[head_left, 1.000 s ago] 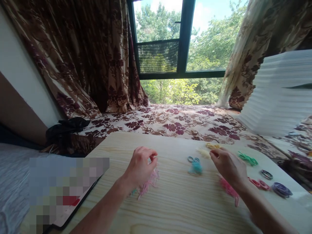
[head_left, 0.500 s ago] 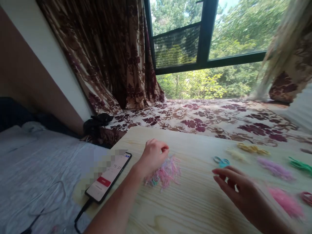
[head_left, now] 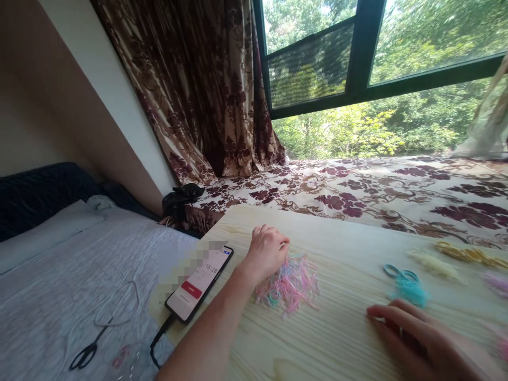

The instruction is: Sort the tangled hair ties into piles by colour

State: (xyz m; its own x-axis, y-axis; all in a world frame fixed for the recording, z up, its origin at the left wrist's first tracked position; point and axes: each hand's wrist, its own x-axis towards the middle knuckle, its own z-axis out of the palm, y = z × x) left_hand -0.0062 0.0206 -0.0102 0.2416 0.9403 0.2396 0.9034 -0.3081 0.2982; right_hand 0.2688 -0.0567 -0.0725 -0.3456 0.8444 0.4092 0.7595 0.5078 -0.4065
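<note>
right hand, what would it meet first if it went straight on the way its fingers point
Probably the pile of pastel strands by the left hand: the right hand points across the tabletop toward it, though its height is unclear, so it might pass above.

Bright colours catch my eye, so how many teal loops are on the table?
2 visible: one loop on the left and a second loop just right of it, both at the teal heap's far side. More might be hidden there.

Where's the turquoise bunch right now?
In the head view, the turquoise bunch lies right of centre on the wooden table, just beyond the right hand and directly on the near side of the blue-green rings.
</note>
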